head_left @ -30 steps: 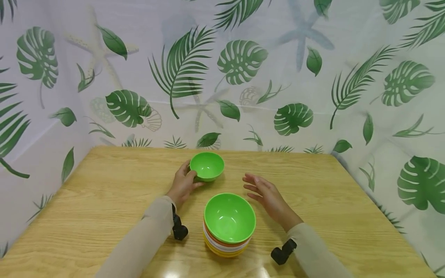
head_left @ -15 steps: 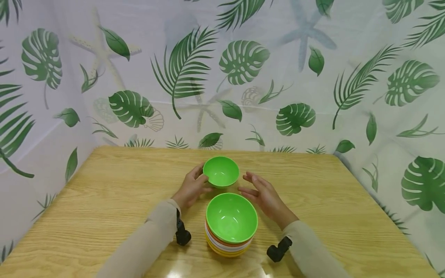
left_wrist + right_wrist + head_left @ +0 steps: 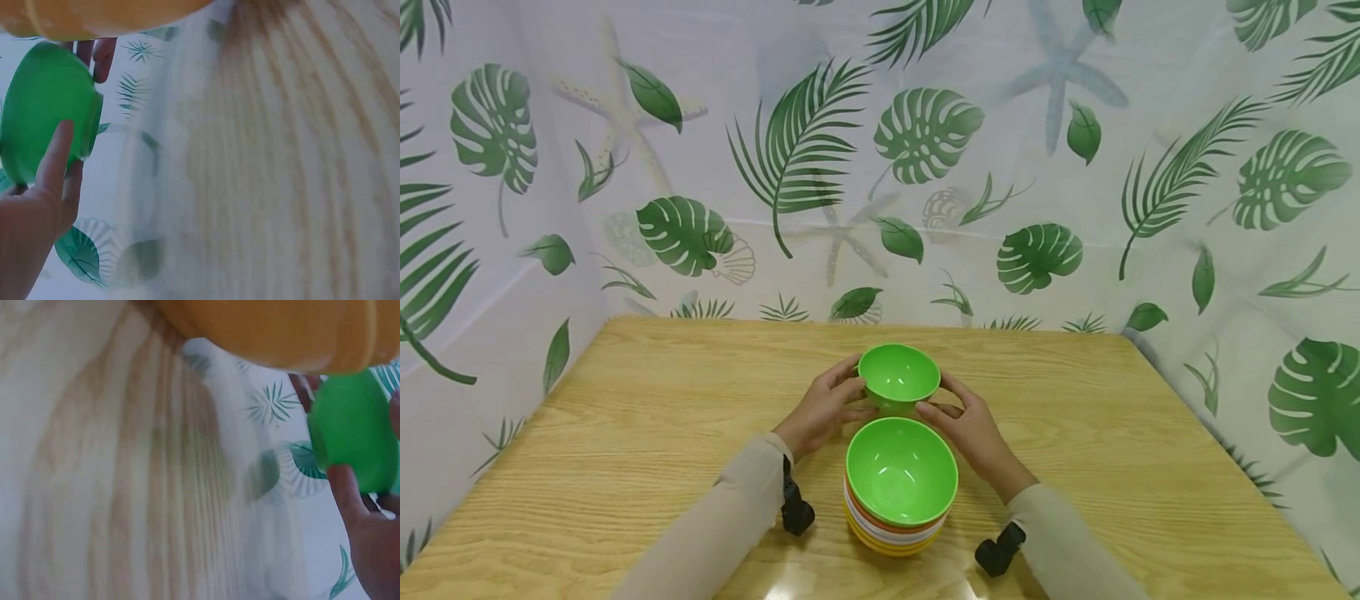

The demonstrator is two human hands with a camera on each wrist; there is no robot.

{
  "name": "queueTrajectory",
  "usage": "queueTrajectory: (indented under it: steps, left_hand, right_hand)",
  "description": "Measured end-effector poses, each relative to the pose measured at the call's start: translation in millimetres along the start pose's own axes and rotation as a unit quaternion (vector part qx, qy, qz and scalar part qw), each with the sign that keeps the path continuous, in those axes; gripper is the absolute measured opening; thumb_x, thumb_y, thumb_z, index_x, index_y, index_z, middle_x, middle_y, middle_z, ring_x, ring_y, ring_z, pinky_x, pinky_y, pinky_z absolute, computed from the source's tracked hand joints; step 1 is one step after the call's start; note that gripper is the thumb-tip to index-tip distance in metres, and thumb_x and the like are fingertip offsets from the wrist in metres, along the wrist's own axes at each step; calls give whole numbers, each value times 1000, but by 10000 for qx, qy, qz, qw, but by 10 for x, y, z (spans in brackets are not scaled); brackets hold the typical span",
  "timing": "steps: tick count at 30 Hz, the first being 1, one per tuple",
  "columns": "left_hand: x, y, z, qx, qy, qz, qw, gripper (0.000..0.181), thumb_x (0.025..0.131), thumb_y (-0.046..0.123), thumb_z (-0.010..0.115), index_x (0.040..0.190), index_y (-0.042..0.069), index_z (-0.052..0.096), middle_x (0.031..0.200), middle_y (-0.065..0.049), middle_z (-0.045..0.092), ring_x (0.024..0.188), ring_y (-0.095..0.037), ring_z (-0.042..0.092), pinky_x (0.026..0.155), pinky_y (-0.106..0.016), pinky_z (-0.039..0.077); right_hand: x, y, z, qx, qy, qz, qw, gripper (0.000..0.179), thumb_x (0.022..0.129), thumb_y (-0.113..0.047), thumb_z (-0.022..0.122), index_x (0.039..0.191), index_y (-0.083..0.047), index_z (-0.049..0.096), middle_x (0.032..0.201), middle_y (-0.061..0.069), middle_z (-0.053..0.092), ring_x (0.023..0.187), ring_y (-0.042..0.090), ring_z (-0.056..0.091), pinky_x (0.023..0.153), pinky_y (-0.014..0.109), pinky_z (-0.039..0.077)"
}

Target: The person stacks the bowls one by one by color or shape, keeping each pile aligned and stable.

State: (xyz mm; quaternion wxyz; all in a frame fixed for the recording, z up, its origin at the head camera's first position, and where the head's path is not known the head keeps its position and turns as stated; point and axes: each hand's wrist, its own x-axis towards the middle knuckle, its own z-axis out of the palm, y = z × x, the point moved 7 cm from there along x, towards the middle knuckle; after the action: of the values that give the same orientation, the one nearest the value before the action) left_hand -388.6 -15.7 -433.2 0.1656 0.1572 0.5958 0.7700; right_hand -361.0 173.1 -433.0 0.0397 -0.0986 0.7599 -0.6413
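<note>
A small green bowl [image 3: 898,372] is held between both hands just beyond the stack. My left hand [image 3: 823,408] grips its left side, thumb near the front and fingers round the back. On the right side my right hand [image 3: 973,425] holds it too, its thumb low on the wall, as the right wrist view shows against the green bowl [image 3: 356,434]. Nearer to me stands a stack of bowls with a larger green bowl [image 3: 901,471] on top. Orange, white and yellow rims show beneath it. In the left wrist view the held bowl [image 3: 47,112] appears tilted by the camera angle.
Under everything is a wood-grain table [image 3: 662,433], its far edge close to a leaf-printed cloth [image 3: 955,242] that hangs behind and at both sides. The stack's yellow-orange bottom bowl [image 3: 106,17] fills the top of both wrist views, close to the forearms.
My left hand has carried the small green bowl rightward and slightly nearer, behind the stack. My right hand, apart from it before, has closed in on its right side. The stack stays put.
</note>
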Motion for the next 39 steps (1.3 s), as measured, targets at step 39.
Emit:
queueTrajectory:
  steps: [39]
  left_hand:
    - [-365,841,342,1774,-529,752,9798,69,89,14,69,148,20,34,146,-3,38,131,-25,42,104,-41,44]
  right_hand:
    - [-404,-827,-46,-569,175,-1448,9877,73,87,-7,70,149,-7,31,135,17,47,104,5,57,82,19,53]
